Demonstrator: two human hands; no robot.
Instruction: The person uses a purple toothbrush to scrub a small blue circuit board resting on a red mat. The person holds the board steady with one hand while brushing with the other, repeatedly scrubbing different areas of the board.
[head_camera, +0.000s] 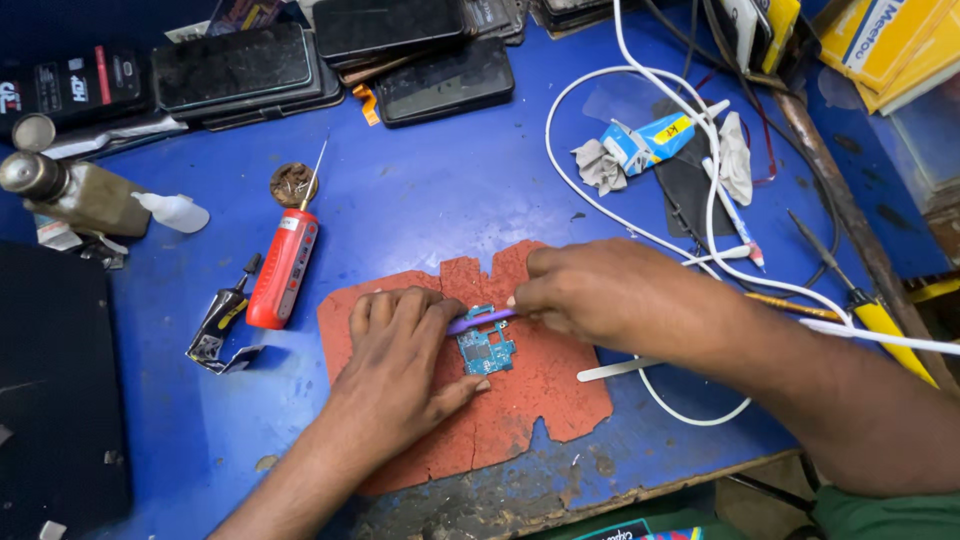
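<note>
Red mat (540, 400), small green circuit board (485, 350) lying at its centre on the blue table (420, 190)

Your left hand (395, 365) pins the board with flat fingers; your right hand (610, 295) has its grip closed on a purple stick (480, 320) touching the board's top edge. Press unevenly and the stick could skid, scratching components

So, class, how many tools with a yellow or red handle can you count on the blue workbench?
2. A red-handled tool lies left of the orange mat; a yellow-handled screwdriver lies at the right edge, beyond the right hand. Others may be hidden under the clutter.
</note>
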